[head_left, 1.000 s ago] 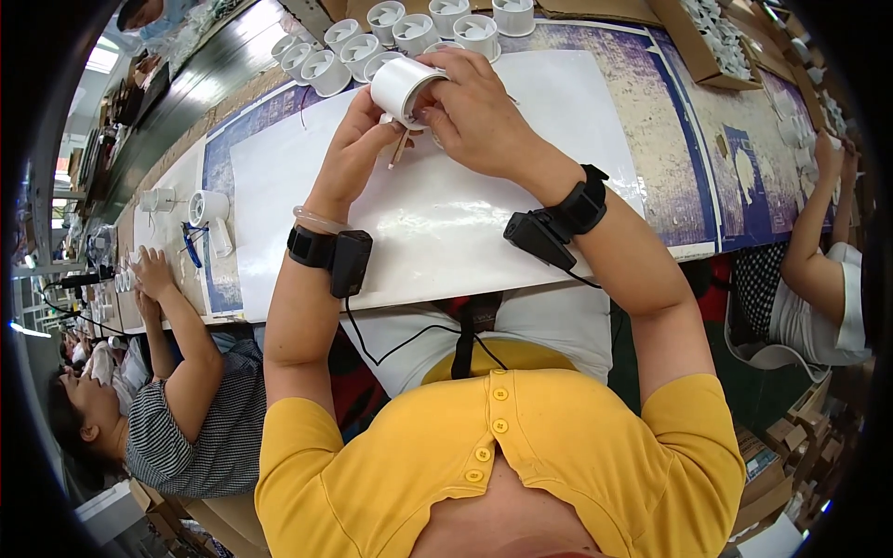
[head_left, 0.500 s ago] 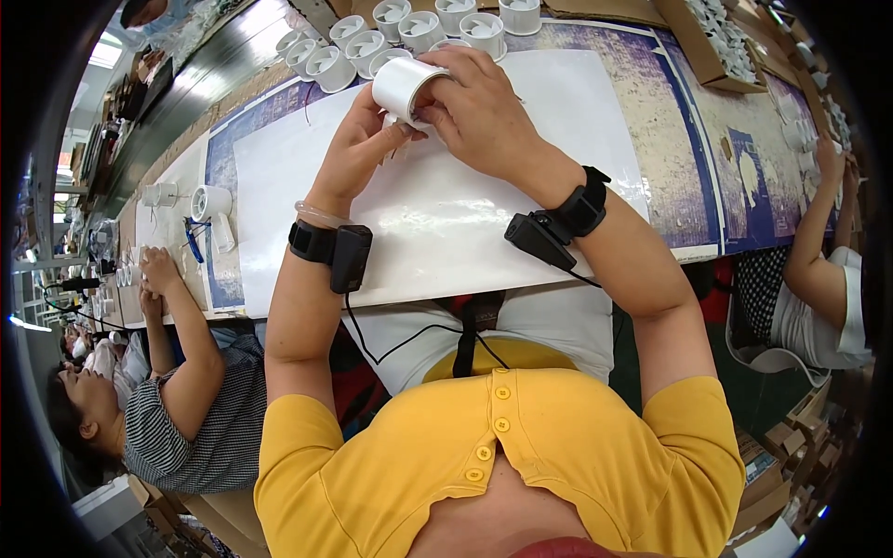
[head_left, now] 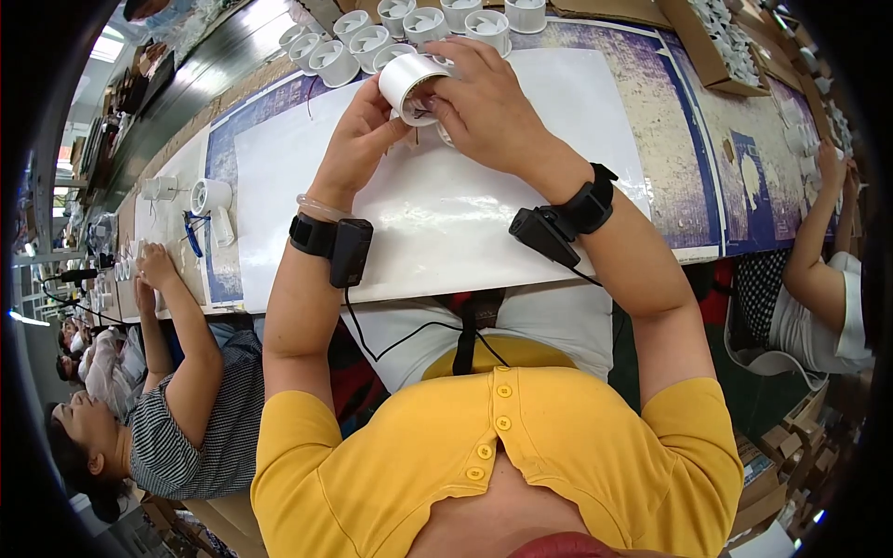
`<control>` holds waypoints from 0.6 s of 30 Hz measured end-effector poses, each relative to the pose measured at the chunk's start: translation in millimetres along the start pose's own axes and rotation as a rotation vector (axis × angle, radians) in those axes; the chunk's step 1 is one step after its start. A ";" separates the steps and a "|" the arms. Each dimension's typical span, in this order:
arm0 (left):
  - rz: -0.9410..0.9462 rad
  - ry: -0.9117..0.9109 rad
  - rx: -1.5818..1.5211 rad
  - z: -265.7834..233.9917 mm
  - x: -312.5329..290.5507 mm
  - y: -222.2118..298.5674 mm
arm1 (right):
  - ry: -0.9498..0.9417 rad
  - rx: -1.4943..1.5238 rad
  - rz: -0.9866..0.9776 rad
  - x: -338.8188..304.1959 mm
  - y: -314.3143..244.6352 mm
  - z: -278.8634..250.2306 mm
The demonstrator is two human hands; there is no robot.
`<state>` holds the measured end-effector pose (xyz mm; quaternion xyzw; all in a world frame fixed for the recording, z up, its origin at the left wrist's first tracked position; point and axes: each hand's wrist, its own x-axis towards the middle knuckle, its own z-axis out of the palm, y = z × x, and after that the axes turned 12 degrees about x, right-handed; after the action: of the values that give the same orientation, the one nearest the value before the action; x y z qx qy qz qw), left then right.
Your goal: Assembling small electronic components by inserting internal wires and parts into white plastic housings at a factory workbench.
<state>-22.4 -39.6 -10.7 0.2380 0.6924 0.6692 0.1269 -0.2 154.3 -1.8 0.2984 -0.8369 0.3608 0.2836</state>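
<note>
Both hands hold a white, open-ended cylindrical housing (head_left: 407, 76) above the far half of a white sheet (head_left: 428, 223). My left hand (head_left: 355, 138) is closed around its left and lower side. From the right, my right hand (head_left: 491, 110) grips the rim, its thumb and fingers reaching into the opening that faces me. Thin wires show inside that opening, partly hidden by the fingers. Just beyond the hands stand several similar white housings (head_left: 370, 39) with fan blades inside. A small white part shows below the housing, mostly hidden by my right hand.
A cardboard box (head_left: 714, 46) of small white parts is at the back right. To the left lie blue-handled pliers (head_left: 193, 232) and a white cylinder (head_left: 212, 195). A co-worker's hands (head_left: 153, 265) are at the left, another's hands (head_left: 833, 163) at the far right.
The housing has turned slightly, so its opening and the wires inside show more. My right hand has shifted a little to the right; the left still holds the side.
</note>
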 end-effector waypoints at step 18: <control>-0.027 -0.040 -0.068 -4.8 1.5 -0.9 | 0.004 0.069 0.010 3.7 -0.3 1.9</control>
<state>-26.1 -43.0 -11.1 0.2373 0.6697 0.6858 0.1576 -2.9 151.6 -0.2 0.3031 -0.8248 0.3915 0.2731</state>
